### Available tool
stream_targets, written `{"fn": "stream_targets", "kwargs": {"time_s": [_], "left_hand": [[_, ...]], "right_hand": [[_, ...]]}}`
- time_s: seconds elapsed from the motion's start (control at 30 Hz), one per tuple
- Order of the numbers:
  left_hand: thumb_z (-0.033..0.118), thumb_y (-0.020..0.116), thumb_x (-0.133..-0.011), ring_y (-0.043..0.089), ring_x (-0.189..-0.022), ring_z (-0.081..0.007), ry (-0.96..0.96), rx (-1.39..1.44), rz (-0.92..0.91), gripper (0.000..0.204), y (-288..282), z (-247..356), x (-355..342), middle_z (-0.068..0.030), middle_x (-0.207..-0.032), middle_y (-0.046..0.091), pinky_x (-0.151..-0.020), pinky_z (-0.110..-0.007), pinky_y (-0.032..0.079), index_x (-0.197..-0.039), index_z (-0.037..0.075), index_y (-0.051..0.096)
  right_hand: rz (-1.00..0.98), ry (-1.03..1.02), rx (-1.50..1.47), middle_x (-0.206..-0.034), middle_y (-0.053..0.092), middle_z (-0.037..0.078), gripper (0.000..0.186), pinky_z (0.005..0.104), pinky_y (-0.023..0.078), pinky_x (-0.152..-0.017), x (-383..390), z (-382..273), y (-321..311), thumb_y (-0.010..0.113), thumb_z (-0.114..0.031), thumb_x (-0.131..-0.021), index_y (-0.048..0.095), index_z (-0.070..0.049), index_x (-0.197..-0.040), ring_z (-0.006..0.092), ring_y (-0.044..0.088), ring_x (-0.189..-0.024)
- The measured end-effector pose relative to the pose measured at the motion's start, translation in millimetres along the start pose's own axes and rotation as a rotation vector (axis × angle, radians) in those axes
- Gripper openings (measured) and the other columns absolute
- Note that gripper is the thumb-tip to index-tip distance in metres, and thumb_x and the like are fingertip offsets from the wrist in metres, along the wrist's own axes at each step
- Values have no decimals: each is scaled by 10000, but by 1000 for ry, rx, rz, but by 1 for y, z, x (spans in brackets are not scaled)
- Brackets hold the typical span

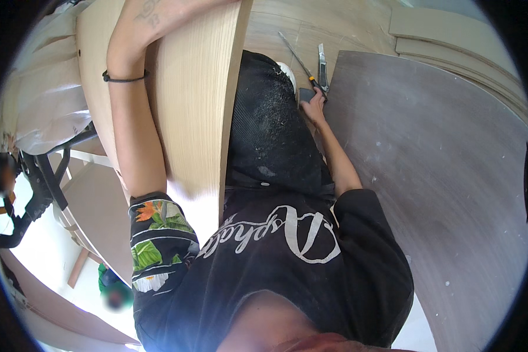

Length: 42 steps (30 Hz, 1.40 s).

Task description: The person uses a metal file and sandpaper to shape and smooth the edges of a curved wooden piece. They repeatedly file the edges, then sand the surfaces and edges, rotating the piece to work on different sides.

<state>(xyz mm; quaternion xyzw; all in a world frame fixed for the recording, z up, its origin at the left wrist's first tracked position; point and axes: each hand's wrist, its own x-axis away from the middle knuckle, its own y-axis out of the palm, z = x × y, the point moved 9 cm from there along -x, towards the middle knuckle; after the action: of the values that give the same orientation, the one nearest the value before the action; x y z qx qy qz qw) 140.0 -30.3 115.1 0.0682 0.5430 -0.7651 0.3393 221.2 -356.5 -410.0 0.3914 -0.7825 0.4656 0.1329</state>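
Bent across the top of a pale wood-grain panel (190, 100), my left hand (176, 17) lies against its face. The upper frame edge cuts off its fingers, and a dark band circles the wrist. That panel stands on edge along my left leg. Low beyond my right knee, my right hand (314, 109) is closed around a small dark grey block (306, 95), thumb on one side and fingers on the other. Against those fingers lies the yellow-and-black handle of a long thin file (297, 57). Close beside it is a utility knife (322, 64).
A large grey-brown board (428, 170) fills the right side. Behind it are stacked pale boards (452, 44). Wrapped material (44, 111) and a dark metal frame (64, 170) stand at the left. Two other people (4, 176) show partly there, one lower in green.
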Motion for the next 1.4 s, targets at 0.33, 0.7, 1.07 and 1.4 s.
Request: {"fn": "stream_targets", "kwargs": {"time_s": [0.33,0.7,1.07,1.4], "left_hand": [[316,676,-931,499,-635,-205,-49,325,-168,379,8,1,-21,-141,-670,527,-596,-366,382,-797,-33,614],[370,653,-945,506,-562,-246,-157,218,-203,436,13,2,-21,-156,-626,556,-564,-377,397,-728,-8,640],[378,629,-954,511,-601,-298,-110,249,-107,475,13,2,-21,-141,-610,533,-644,-396,382,-658,14,556],[361,600,-963,531,-634,-270,-119,225,-128,426,14,6,-19,-103,-627,559,-668,-381,359,-688,37,631]], "right_hand": [[150,-486,-466,-1130,594,160,539,364,476,-941,49,-217,-162,482,-131,-949,362,-43,-1467,229,610,-1019],[954,-1499,-160,-1171,619,265,464,409,547,-865,189,-409,-268,685,-212,-955,518,46,-1302,354,647,-1000],[815,-1520,-188,-1370,514,228,451,423,460,-1022,196,-417,-262,607,-88,-942,457,-4,-1359,327,556,-1226],[792,-1417,-49,-1397,529,237,481,413,429,-1051,195,-404,-247,683,-155,-921,541,15,-1348,362,524,-1260]]}}
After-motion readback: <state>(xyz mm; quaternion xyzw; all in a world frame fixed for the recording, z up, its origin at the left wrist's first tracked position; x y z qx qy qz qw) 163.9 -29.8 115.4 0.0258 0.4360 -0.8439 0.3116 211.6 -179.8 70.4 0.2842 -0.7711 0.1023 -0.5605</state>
